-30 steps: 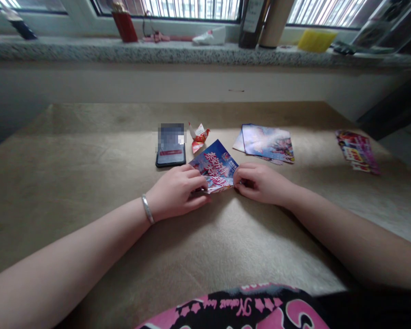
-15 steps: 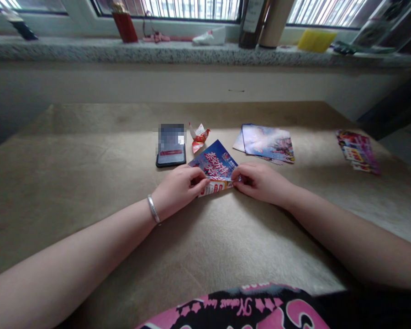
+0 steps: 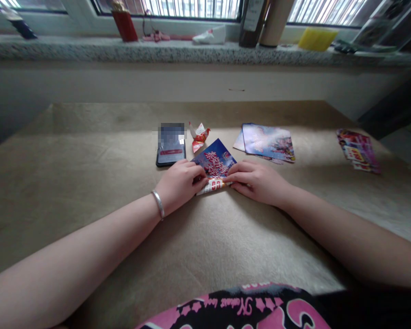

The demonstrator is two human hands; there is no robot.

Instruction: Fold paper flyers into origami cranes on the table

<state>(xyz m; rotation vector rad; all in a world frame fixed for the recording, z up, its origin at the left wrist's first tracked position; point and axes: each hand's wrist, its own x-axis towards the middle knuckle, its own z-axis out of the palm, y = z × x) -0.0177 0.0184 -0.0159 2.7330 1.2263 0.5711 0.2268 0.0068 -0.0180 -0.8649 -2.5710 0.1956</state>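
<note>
A printed sheet of paper (image 3: 215, 157), mostly blue with red and white lettering, lies on the table with a corner pointing away from me. Its near edge is folded up into a strip that shows white and orange print. My left hand (image 3: 184, 180) pinches the left end of this strip between thumb and fingers. At the right end, my right hand (image 3: 256, 179) has its thumb and fingers closed on the fold. Just beyond the sheet stands a small folded red-and-white paper figure (image 3: 200, 137). To its left lies a phone (image 3: 171, 155) with a lit screen.
Several printed sheets (image 3: 270, 141) lie in a loose stack at the back right of the table (image 3: 123, 123). Farther right are colourful leaflets (image 3: 358, 151). A stone windowsill (image 3: 178, 52) behind holds a red bottle (image 3: 125, 23), a yellow block (image 3: 317, 39) and tall containers.
My right hand has slid slightly left along the folded strip, its fingers now reaching further over the paper. My left hand has shifted only a little. The other things stay put.
</note>
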